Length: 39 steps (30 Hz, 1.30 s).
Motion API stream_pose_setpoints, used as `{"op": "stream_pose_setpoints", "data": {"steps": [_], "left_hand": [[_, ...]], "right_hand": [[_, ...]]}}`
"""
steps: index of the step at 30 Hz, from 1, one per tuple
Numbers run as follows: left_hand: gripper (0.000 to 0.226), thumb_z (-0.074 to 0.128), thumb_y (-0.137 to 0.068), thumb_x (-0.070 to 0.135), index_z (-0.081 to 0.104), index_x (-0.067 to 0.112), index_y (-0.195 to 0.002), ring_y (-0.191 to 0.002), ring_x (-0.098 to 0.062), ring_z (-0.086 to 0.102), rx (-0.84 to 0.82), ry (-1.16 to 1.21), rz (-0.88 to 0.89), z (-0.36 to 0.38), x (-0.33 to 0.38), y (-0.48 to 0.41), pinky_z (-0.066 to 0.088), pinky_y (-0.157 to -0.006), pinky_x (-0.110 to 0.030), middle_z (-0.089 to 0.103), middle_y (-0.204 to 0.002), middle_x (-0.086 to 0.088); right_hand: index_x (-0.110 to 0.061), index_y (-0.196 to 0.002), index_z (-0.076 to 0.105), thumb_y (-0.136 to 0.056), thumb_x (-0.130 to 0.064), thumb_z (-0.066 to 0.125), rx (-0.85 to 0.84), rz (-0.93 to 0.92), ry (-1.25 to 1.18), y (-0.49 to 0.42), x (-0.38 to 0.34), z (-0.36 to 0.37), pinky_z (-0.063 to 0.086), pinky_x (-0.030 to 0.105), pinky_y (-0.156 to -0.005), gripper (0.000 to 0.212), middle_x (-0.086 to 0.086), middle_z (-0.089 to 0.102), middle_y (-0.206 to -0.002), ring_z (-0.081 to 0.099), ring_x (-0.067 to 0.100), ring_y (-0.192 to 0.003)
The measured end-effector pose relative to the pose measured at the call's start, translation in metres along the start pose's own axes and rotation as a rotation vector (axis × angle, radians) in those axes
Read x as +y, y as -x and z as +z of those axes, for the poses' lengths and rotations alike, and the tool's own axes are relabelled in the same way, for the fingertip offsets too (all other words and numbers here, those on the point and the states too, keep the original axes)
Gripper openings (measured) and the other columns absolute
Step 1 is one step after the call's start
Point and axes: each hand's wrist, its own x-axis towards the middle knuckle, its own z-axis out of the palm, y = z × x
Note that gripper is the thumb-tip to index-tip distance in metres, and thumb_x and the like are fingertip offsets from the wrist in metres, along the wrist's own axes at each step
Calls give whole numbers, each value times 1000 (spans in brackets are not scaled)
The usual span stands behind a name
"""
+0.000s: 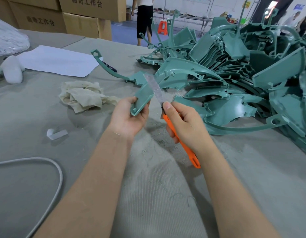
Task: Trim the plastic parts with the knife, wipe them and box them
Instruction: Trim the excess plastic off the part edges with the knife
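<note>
My left hand [129, 117] grips the near end of a teal plastic part [142, 98] whose long curved arm runs up and left over the table. My right hand [184, 124] holds an orange-handled knife [186, 148], thumb pressed near the blade's base. The blade [153, 88] lies against the right edge of the part. A crumpled cream rag [83, 97] lies just left of my hands. A big heap of teal plastic parts [234, 74] fills the right side of the table.
The grey felt table [148, 194] carries a white sheet of paper [57, 60], white foam pieces [12, 69], a small clear scrap [56, 133] and a white cable [50, 169]. Cardboard boxes [62, 16] are stacked at back left. A person [144, 19] stands beyond the table.
</note>
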Motion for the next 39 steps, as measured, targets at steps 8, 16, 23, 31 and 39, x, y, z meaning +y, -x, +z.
{"op": "stream_pose_setpoints", "data": {"steps": [8, 16, 23, 31, 39], "left_hand": [[32, 38, -99, 11, 57, -1, -76, -63, -21, 56, -12, -33, 33, -4, -2, -2, 47, -40, -15, 64, -80, -18], [10, 43, -97, 2, 52, -2, -94, -62, -17, 58, 27, -27, 61, 2, -1, -6, 49, -43, -16, 58, -81, -12], [17, 42, -98, 3, 50, -2, -112, -70, -18, 58, -7, -38, 28, 2, -2, -4, 49, -41, -15, 60, -86, -14], [17, 42, -97, 2, 52, -5, -84, -63, -19, 60, -19, 26, -7, 2, -2, -1, 47, -38, -17, 62, -61, -14], [22, 42, -96, 1, 51, 0, -76, -50, -18, 56, 28, 18, 29, 1, -4, -4, 47, -38, -18, 58, -57, -13]], "right_hand": [[-20, -64, 51, -101, -33, 49, -236, -24, 9, 5, -5, 14, 38, 25, -37, 39, -4, 44, -44, 44, 20, -42], [-8, -75, 58, -101, -35, 47, 25, 6, -34, 1, -6, 1, 40, 26, -40, 39, 2, 47, -47, 46, 12, -41], [-4, -73, 53, -100, -38, 47, 93, 48, 31, 0, -4, -2, 40, 23, -40, 44, 2, 49, -47, 46, 11, -40], [-4, -75, 53, -101, -37, 47, 16, 51, -67, 3, -7, 8, 38, 23, -39, 42, -1, 45, -46, 43, 9, -40], [-11, -69, 53, -100, -36, 49, -86, -13, 0, 4, -7, 13, 40, 25, -38, 40, -5, 46, -44, 44, 11, -39]]}}
